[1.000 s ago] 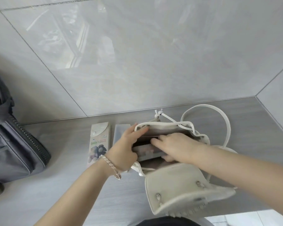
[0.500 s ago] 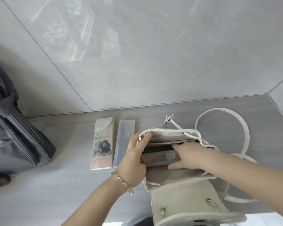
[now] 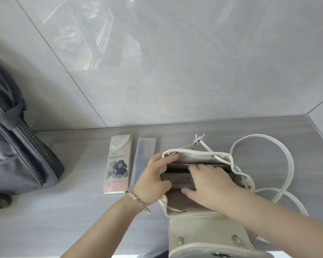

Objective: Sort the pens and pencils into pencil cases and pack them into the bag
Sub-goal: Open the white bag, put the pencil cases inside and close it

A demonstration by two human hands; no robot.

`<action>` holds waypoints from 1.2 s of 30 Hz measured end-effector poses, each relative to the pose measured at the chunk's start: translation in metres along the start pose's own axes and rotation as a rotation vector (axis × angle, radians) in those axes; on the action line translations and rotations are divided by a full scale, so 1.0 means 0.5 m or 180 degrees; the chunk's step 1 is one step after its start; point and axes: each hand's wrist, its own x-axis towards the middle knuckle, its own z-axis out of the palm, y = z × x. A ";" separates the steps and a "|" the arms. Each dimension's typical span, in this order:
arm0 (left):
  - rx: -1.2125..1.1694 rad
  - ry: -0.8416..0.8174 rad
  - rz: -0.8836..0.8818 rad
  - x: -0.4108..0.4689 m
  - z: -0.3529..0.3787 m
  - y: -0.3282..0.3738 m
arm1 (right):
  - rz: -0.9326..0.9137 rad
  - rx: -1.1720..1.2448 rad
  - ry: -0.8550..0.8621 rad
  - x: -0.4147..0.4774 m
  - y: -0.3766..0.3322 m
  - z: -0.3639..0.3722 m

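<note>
Fingers [image 3: 164, 158] of the left hand [image 3: 151, 183] curled over the left rim of the white bag [image 3: 194, 155], holding it open. Inside, the right hand [image 3: 211, 183] gripped a dark pencil case [image 3: 175, 180] between fingers and thumb. Left of the left fingers lay a printed case [image 3: 118, 164] and a clear case [image 3: 143, 157].

Inside the white bag [image 3: 194, 152], the right hand [image 3: 211, 181] has slid leftward from the right end of the dark pencil case [image 3: 175, 179] and now grips across its middle.
</note>
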 end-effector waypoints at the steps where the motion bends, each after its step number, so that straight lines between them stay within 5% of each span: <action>1: -0.0594 0.0141 -0.0039 -0.004 -0.009 0.010 | -0.0123 0.0324 0.0204 -0.012 -0.008 -0.026; 4: -0.1244 0.1454 -0.0399 0.003 -0.034 -0.002 | -0.0060 0.1121 0.0336 -0.023 -0.003 -0.078; 6: 0.0400 0.1863 -0.1010 0.027 -0.048 -0.032 | 0.0064 0.1411 0.0142 -0.013 0.005 -0.080; 8: 0.2284 0.1029 -0.1683 0.051 -0.051 -0.069 | 0.0109 0.1535 0.0096 -0.005 0.010 -0.075; 10: 0.3179 0.0314 -0.1914 0.069 -0.046 -0.103 | 0.0092 0.1632 0.0164 -0.003 0.013 -0.069; 12: 0.3673 0.0267 -0.1901 0.085 -0.036 -0.124 | 0.0081 0.1772 0.0202 -0.008 0.015 -0.068; 17: 0.2530 0.1038 -0.1906 0.098 -0.048 -0.095 | 0.0176 0.2127 0.0158 -0.013 0.026 -0.061; 20: 0.1395 0.1490 -0.1290 0.076 -0.079 -0.010 | 0.0345 0.2311 0.0292 -0.007 0.033 -0.058; 23: 0.0677 0.1396 -0.0676 0.017 -0.081 0.090 | 0.0465 0.2784 0.0180 -0.008 0.023 -0.076; 30: 0.2471 0.0874 0.0010 -0.052 0.021 0.139 | 0.0084 0.3577 0.0081 -0.004 -0.011 -0.087; 36: 0.2553 0.0816 0.0551 -0.020 0.010 0.071 | 0.0057 0.3590 0.0766 -0.020 0.030 -0.067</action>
